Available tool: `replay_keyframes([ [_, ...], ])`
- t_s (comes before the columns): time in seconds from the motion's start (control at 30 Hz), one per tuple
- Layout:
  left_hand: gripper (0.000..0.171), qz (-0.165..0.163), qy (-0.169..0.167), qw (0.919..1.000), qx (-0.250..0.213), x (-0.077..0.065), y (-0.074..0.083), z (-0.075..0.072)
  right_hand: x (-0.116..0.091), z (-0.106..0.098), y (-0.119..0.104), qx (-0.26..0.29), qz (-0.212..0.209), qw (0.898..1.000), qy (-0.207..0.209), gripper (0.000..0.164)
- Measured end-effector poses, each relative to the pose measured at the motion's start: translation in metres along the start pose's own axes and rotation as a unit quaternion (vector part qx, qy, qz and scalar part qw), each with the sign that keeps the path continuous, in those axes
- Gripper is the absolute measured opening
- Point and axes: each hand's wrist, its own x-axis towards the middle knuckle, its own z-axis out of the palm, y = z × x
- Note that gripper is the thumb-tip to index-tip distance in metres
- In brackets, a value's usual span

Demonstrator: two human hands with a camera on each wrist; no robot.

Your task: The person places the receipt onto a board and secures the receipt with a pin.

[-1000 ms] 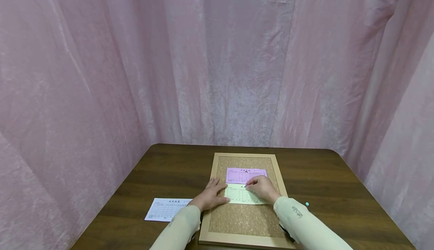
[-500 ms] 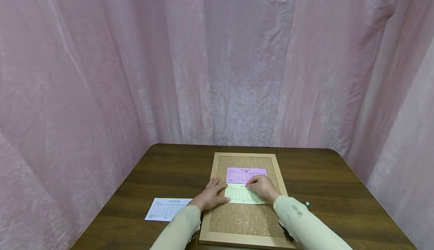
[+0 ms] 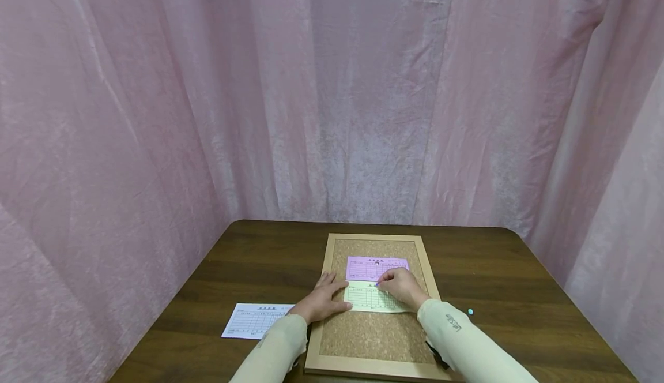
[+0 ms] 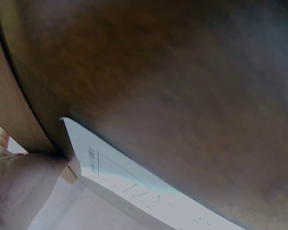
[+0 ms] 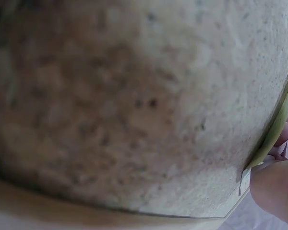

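Note:
A wood-framed cork board (image 3: 373, 340) lies on the table. My right hand (image 3: 403, 288) pinches a small purple push pin (image 3: 377, 284) at the top edge of a pale green printed slip (image 3: 365, 297). My left hand (image 3: 323, 301) has its fingers spread over the board's left side, with the thumb and a fingertip at the slip's left edge. Just above lies a pink printed slip (image 3: 359, 269) with a whitish pin (image 3: 377, 263) near its top. In the right wrist view the green slip's edge (image 5: 277, 127) curves up slightly from the cork; the pin's point is hidden.
A white printed slip (image 3: 253, 322) lies on the dark wooden table (image 3: 207, 290) left of the board, partly behind the left forearm. To the right of the board is a small teal piece (image 3: 470, 312), perhaps a pin. Pink curtains (image 3: 363, 94) surround the table.

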Motion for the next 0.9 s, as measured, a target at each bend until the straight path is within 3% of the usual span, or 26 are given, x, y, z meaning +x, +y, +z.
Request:
replay_keyframes([
  [0.9,0.063,0.001,0.000,1.0000,-0.003,0.0004,-0.0002,0.0004,-0.0002,0.0001,-0.0028,-0.031,-0.001,1.000,0.000,0.007],
])
